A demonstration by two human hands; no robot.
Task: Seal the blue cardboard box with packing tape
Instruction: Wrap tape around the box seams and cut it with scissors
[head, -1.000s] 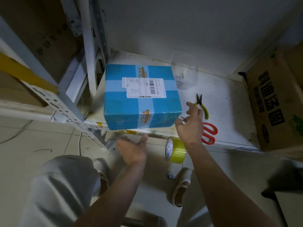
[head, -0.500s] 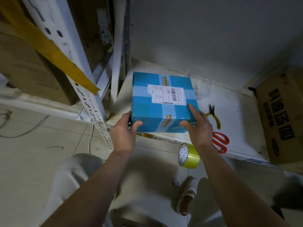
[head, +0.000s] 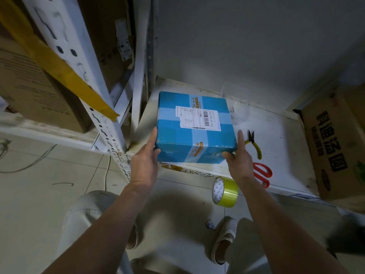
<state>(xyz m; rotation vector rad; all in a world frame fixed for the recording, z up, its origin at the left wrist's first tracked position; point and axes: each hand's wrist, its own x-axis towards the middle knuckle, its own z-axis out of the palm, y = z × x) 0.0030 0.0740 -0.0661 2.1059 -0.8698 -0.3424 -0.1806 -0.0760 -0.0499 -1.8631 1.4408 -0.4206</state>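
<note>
The blue cardboard box (head: 194, 125), with pale tape bands and a white shipping label on top, sits on the white shelf (head: 276, 139) near its front left corner. My left hand (head: 145, 163) presses against the box's near left corner, thumb straight up along the left edge. My right hand (head: 239, 161) touches the near right corner, index finger straight along the right side and thumb on the front face. A yellow-green roll of packing tape (head: 225, 191) is below the shelf's front edge, under my right wrist.
Red-handled scissors (head: 262, 174) and yellow-handled pliers (head: 254, 145) lie on the shelf right of the box. A brown carton (head: 335, 147) fills the shelf's right end. A white perforated rack upright (head: 83, 76) stands at the left. A clear plastic container (head: 235, 95) sits behind the box.
Both hands have come up from below the shelf edge to the box's near corners. The right index finger has slid from the box's top onto its right side.
</note>
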